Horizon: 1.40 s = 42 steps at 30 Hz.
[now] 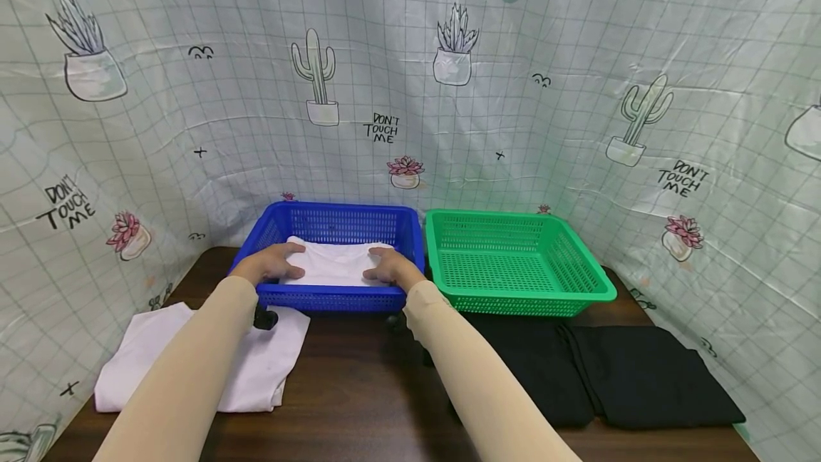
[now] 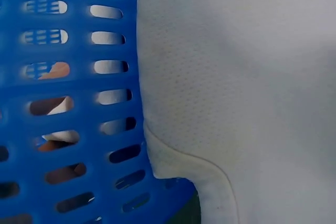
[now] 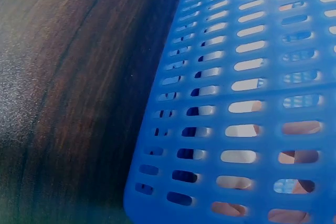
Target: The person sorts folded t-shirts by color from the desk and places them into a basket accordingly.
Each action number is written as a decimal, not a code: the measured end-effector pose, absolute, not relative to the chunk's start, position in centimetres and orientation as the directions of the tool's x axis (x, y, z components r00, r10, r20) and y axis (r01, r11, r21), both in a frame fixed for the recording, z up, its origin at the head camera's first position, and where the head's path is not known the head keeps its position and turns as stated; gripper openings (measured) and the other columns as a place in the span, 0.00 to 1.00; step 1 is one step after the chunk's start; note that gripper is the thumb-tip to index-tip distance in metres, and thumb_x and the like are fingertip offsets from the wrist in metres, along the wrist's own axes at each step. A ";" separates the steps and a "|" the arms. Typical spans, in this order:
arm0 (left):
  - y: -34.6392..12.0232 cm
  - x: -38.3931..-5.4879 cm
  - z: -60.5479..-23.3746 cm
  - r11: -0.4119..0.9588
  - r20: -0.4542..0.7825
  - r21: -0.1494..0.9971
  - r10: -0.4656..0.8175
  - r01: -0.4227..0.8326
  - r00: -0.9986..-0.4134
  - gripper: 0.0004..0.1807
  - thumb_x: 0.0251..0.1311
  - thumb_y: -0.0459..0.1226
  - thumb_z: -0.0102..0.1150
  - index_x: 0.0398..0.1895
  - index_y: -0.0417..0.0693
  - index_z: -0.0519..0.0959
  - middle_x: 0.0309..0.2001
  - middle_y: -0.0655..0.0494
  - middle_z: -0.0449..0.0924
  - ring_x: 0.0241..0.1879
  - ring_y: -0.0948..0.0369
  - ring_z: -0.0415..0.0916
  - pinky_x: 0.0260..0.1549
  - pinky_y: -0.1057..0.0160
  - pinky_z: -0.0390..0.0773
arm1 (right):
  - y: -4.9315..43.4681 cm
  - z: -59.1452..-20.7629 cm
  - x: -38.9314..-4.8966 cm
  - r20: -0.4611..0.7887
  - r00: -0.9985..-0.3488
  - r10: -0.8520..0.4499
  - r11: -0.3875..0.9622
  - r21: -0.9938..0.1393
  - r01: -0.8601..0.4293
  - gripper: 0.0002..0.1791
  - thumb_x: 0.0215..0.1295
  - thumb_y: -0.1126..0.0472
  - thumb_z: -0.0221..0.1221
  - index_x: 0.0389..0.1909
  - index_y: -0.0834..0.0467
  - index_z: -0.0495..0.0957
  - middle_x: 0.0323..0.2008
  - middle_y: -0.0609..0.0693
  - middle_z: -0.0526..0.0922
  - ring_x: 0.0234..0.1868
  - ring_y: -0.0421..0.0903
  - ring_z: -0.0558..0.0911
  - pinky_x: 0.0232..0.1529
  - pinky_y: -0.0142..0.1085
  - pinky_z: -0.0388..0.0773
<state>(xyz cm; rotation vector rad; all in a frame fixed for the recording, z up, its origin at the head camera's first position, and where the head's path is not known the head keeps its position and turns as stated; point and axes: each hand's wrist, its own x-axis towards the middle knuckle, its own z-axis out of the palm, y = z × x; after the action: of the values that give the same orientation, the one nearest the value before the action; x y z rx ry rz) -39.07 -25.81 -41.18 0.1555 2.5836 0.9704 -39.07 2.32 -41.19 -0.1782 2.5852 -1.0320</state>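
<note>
A folded white garment (image 1: 333, 266) lies in the blue basket (image 1: 340, 298), with a curved fold near its far edge. Over the near left corner of the basket reaches my left hand (image 1: 272, 262), its thumb and fingers spread on the garment's left side. From the near right, my right hand (image 1: 391, 267) rests its thumb and fingertips on the opposite side. Slotted blue basket wall (image 2: 84, 98) fills the left part of the left wrist view, beside white fabric (image 2: 210, 77). Through the slots of the basket wall (image 3: 220, 98) in the right wrist view, bits of fingers show.
A green basket (image 1: 513, 305) stands right of the blue one. More folded white cloth (image 1: 263, 369) lies at the left, partly under my left forearm. Folded black garments (image 1: 648, 376) lie at the right on the dark wooden table (image 1: 359, 391). A printed curtain (image 1: 410, 91) hangs behind.
</note>
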 end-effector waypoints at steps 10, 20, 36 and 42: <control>-25.7 -38.5 -40.1 0.750 -0.371 0.657 0.236 -0.074 -0.898 0.41 0.75 0.34 0.61 0.84 0.36 0.53 0.82 0.26 0.42 0.81 0.30 0.41 0.77 0.31 0.49 | 2.5 -40.8 -39.3 -0.349 -0.896 -0.275 0.702 -0.710 0.061 0.41 0.72 0.59 0.68 0.83 0.52 0.63 0.82 0.58 0.60 0.73 0.58 0.72 0.73 0.52 0.71; -25.9 -36.2 -38.8 0.704 -0.365 0.707 0.283 -0.066 -0.887 0.41 0.75 0.33 0.59 0.83 0.31 0.51 0.82 0.24 0.39 0.81 0.29 0.43 0.76 0.32 0.53 | 3.0 -39.7 -37.8 -0.334 -0.865 -0.374 0.664 -0.747 0.001 0.44 0.74 0.60 0.66 0.85 0.56 0.56 0.84 0.59 0.56 0.80 0.60 0.64 0.75 0.55 0.67; -30.1 -28.6 -32.0 0.688 0.087 0.654 0.346 0.315 -0.934 0.34 0.77 0.44 0.62 0.79 0.37 0.66 0.72 0.28 0.70 0.69 0.32 0.71 0.63 0.33 0.75 | 5.2 -33.9 -30.8 0.018 -0.768 -0.640 0.492 -0.758 -0.428 0.37 0.78 0.53 0.63 0.83 0.49 0.62 0.82 0.52 0.62 0.71 0.58 0.77 0.64 0.50 0.81; -34.0 -24.4 -33.2 0.698 0.147 0.639 0.303 0.324 -0.942 0.33 0.78 0.41 0.60 0.79 0.36 0.65 0.70 0.30 0.73 0.65 0.35 0.75 0.50 0.65 0.82 | 6.2 -35.0 -27.1 0.020 -0.770 -0.638 0.370 -0.869 -0.329 0.34 0.77 0.54 0.64 0.80 0.40 0.66 0.77 0.50 0.68 0.66 0.48 0.82 0.61 0.48 0.82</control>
<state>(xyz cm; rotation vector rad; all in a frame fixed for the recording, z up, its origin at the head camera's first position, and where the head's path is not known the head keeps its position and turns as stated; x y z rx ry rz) -24.41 -34.02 -33.20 0.5403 2.9225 1.1090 -27.12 6.16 -35.04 -0.8503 2.3152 -1.3575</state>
